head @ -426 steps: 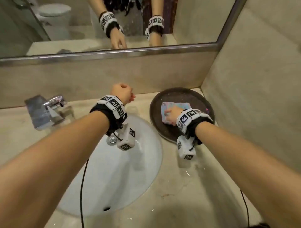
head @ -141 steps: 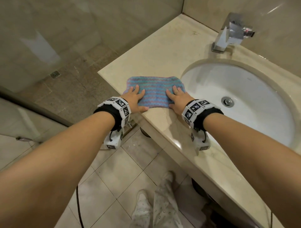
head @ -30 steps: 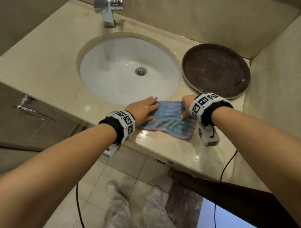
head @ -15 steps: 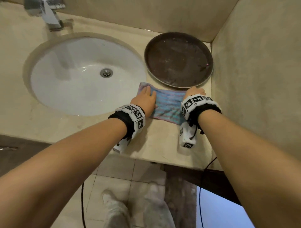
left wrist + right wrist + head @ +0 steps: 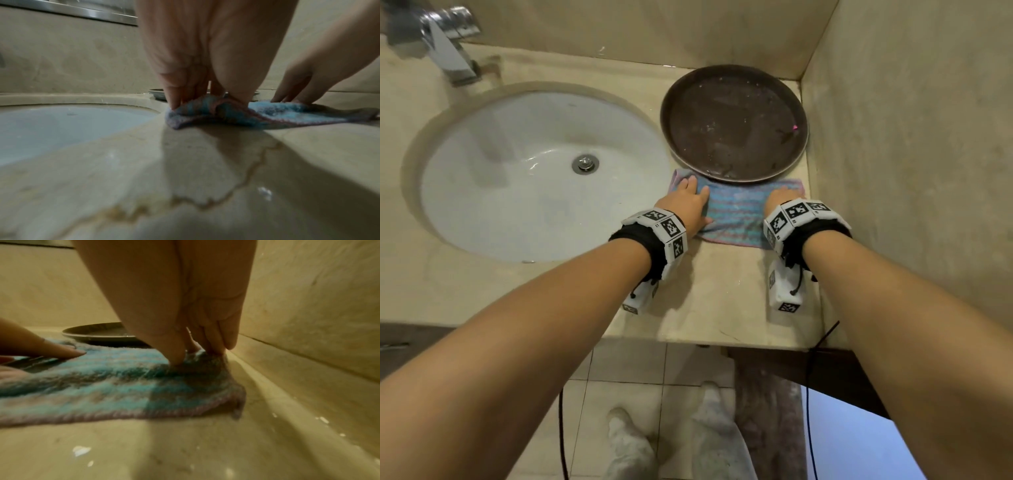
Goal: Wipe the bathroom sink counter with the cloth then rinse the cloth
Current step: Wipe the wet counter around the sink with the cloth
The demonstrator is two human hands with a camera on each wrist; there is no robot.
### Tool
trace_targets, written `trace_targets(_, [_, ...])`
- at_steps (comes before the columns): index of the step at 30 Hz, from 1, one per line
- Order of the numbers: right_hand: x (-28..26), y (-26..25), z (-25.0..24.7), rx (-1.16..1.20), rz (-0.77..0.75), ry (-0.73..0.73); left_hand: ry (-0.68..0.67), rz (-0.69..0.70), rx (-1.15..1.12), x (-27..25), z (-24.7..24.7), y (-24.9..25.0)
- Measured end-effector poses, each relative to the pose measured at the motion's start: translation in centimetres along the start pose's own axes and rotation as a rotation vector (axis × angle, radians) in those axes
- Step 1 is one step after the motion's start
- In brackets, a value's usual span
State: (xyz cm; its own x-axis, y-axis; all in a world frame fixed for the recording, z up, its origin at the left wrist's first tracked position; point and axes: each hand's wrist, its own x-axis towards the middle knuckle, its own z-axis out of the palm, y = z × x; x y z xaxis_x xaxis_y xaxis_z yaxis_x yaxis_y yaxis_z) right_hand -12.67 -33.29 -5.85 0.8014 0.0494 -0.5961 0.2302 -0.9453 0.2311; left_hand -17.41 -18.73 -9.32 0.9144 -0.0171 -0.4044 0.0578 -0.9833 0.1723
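Cloth: blue-and-pink striped terry cloth (image 5: 736,216), fuzzy, spread flat on the beige marble counter (image 5: 715,301) — far edge touching the round dark brown tray (image 5: 734,123), beside the white oval basin (image 5: 524,178).
Left hand (image 5: 688,205): fingers straight, pressing the cloth's left end.
Right hand (image 5: 777,200): fingertips (image 5: 174,358) pressing its right end.
Change: half a second ago the cloth lay further left, short of the side wall.

Dim, warm bathroom light; wrist views soft.
Forearm shadows cross the glossy beige marble worktop (image 5: 722,301); edges bend, foreground blurs.
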Motion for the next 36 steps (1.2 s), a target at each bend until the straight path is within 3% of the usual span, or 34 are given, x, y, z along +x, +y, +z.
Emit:
trace_targets(4, [-5.2, 0.5, -0.5, -0.110, -0.017, -0.129, -0.039, 0.051, 0.032, -1.3, 0.6, 0.1])
trace_targets(10, [-7.0, 1.0, 1.8, -0.161, -0.008, -0.129, -0.065, 0.140, 0.067, -4.6, 2.1, 0.0])
trace_targets(13, [-3.9, 0.5, 5.1, -0.095, 0.041, -0.103, -0.078, 0.169, 0.063, -6.6, 2.8, -0.6])
trace_targets(18, [2.7, -1.6, 10.4, 0.028, 0.086, -0.230, -0.104, 0.178, 0.048, -9.5, 3.8, -2.8])
trace_targets(21, [5.5, -5.7, 12.4, -0.005, 0.086, -0.239, -0.100, 0.151, 0.059, -11.6, 3.9, -6.3])
trace_targets(23, [4.0, -9.7, 11.1, -0.048, 0.045, -0.222, -0.114, 0.103, 0.044, -13.1, 3.7, -9.3])
trace_targets(28, [-7.2, -19.3, 5.4, -0.085, -0.099, -0.090, -0.133, -0.015, -0.013, -17.1, 4.3, -17.3])
trace_targets(36, [-12.9, -31.0, 3.4, -0.030, -0.384, 0.000, -0.074, -0.229, -0.065, -23.3, 5.8, -28.7])
